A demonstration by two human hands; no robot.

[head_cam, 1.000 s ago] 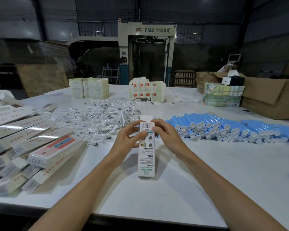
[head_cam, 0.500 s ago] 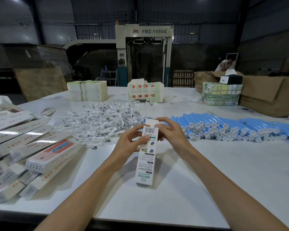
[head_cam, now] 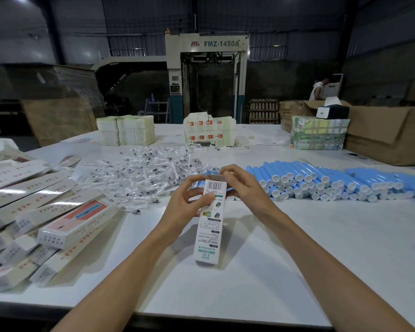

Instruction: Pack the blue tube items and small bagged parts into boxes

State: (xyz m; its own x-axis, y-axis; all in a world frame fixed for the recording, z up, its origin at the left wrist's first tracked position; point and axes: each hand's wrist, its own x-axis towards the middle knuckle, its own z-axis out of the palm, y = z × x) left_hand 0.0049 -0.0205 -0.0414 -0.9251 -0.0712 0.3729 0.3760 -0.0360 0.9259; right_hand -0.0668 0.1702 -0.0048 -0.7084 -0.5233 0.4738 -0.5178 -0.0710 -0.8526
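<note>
A long white box (head_cam: 210, 226) with a barcode and green print stands tilted on the white table (head_cam: 297, 259), its lower end resting on the surface. My left hand (head_cam: 185, 202) grips its upper left side, thumb on the front face. My right hand (head_cam: 242, 185) holds the top end, fingers curled over the flap. A stack of blue tubes (head_cam: 321, 180) with white caps lies to the right. A heap of small clear bagged parts (head_cam: 144, 173) spreads behind my left hand.
Closed white boxes (head_cam: 46, 212) pile up at the left. Stacks of flat cartons (head_cam: 126, 130) and printed ones (head_cam: 210, 131) stand at the back, with a wrapped bundle (head_cam: 319, 136) and brown cardboard boxes (head_cam: 388, 137) at the right. A person (head_cam: 319, 91) stands far behind.
The box's top has lifted and leaned toward me, so it now stands more steeply on its lower end. Both hands stayed on its upper end.
</note>
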